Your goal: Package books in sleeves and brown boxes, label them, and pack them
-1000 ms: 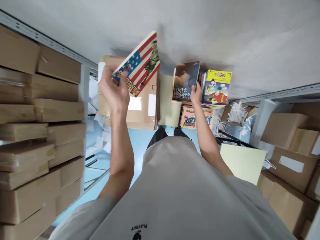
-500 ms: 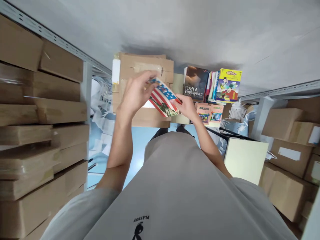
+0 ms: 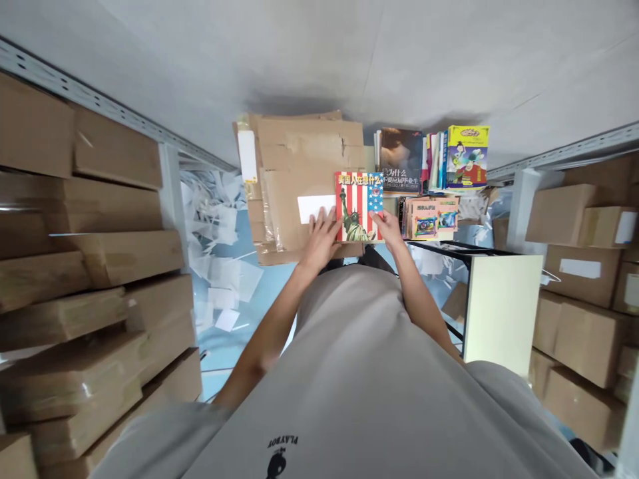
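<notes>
A book (image 3: 360, 207) with red and white stripes, white stars on blue and a green Statue of Liberty lies face up, over the right part of the flat cardboard (image 3: 294, 153). My left hand (image 3: 320, 241) rests beside its left edge with fingers stretched out and apart, fingertips near a white label (image 3: 307, 208) on the cardboard. At the lower right, my right hand (image 3: 390, 229) grips the book's edge, thumb on the cover; its other fingers are partly hidden. Just right of it stand books with pink covers (image 3: 426, 219).
Behind these stand a dark-covered book (image 3: 401, 159) and a yellow book (image 3: 467, 156), with several upright spines between them. Stacked cartons (image 3: 114, 259) line the left side, more cartons (image 3: 574, 266) the right. Paper scraps (image 3: 224, 266) litter the blue floor. A pale panel (image 3: 502, 313) stands at right.
The book has come down from a tilted position in both hands to lie face up over the cardboard. My left hand has let go of its upper corner and moved down and right, fingers spreading.
</notes>
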Demonstrator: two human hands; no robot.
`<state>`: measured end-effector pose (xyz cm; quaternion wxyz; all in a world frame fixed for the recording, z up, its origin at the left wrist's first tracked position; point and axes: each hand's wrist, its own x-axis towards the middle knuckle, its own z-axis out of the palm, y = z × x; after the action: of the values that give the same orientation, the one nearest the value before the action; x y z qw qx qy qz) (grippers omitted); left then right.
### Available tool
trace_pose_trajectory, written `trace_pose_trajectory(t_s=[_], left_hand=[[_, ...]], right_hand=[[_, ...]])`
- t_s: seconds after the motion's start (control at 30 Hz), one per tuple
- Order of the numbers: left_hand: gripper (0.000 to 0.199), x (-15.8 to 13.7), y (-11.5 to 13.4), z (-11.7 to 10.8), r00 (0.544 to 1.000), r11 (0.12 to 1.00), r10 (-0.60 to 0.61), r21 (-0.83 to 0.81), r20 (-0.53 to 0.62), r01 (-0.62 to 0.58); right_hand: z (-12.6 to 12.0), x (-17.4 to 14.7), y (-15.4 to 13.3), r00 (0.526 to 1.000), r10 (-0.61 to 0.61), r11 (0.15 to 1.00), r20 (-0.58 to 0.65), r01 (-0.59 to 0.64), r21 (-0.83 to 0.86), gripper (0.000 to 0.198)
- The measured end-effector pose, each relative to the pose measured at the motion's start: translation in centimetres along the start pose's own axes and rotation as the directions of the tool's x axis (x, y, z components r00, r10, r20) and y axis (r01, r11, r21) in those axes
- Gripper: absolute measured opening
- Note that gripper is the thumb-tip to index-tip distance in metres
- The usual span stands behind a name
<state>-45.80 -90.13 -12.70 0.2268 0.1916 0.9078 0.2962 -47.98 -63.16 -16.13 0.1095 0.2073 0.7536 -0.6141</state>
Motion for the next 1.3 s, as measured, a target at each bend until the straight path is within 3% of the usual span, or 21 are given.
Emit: trace_pose_trajectory(t_s=[0.2, 0.43, 0.53, 0.63, 0.7, 0.77, 0.83, 0.9, 1.03, 1.17, 1.3], left_hand=[[0.079, 0.1, -0.3, 0.1, 1.000, 1.000, 0.012, 0.027, -0.003, -0.011], [0.079, 0.2, -0.9, 0.5, 0.999, 0.999, 0.007, -0.032, -0.041, -0.009], [0.077, 0.3, -0.6, 0.0, 0.993, 0.986, -0.047, -0.164, -0.109, 0.028], [0.083, 0.6, 0.9, -0.4, 0.974, 0.908, -0.146, -0.414, -0.176, 0.061], [0.094, 1.1, 3.0, -0.4, 0.976, 0.788, -0.165, -0.614, -0.141, 0.044], [0.096, 1.7, 5.7, 0.1, 0.994, 0.603, -0.113, -0.795, -0.009, 0.061], [0.086, 2.4, 8.7, 1.1, 0.986, 0.420, -0.018, -0.893, 0.167, 0.160], [0.077, 3.2, 11.9, 2.8, 0.950, 0.328, 0.060, -0.905, 0.307, 0.272], [0.073, 4.5, 18.2, 7.1, 0.855, 0.354, 0.175, -0.842, 0.488, 0.407], [0.071, 4.9, 24.5, 11.4, 0.759, 0.436, 0.267, -0.777, 0.594, 0.454], [0.071, 4.6, 30.9, 15.8, 0.696, 0.532, 0.281, -0.711, 0.661, 0.460]], right_hand=[[0.7, 0.2, -0.3, 0.997, -0.027, 0.999, -0.067, 0.026, -0.023, 0.054], [1.4, -0.6, -1.6, 0.995, -0.051, 0.998, -0.088, 0.053, 0.018, 0.060], [0.6, -1.5, -2.9, 0.994, -0.085, 0.995, -0.072, 0.088, 0.044, 0.064], [-1.2, -3.6, -3.9, 0.990, -0.086, 0.989, -0.114, 0.098, 0.110, 0.066], [-3.0, -5.9, -4.2, 0.982, -0.066, 0.976, -0.175, 0.100, 0.195, 0.066], [-5.0, -8.9, -4.0, 0.969, -0.029, 0.950, -0.246, 0.103, 0.294, 0.065], [-7.2, -12.4, -3.3, 0.945, 0.027, 0.926, -0.327, 0.100, 0.364, 0.065], [-9.3, -16.1, -2.4, 0.902, 0.095, 0.913, -0.420, 0.090, 0.399, 0.065], [-12.9, -23.4, 0.0, 0.779, 0.190, 0.880, -0.598, 0.135, 0.455, 0.067], [-16.3, -29.4, 3.3, 0.654, 0.253, 0.841, -0.713, 0.215, 0.496, 0.068], [-20.7, -33.8, 6.8, 0.612, 0.286, 0.803, -0.738, 0.267, 0.533, 0.067]])
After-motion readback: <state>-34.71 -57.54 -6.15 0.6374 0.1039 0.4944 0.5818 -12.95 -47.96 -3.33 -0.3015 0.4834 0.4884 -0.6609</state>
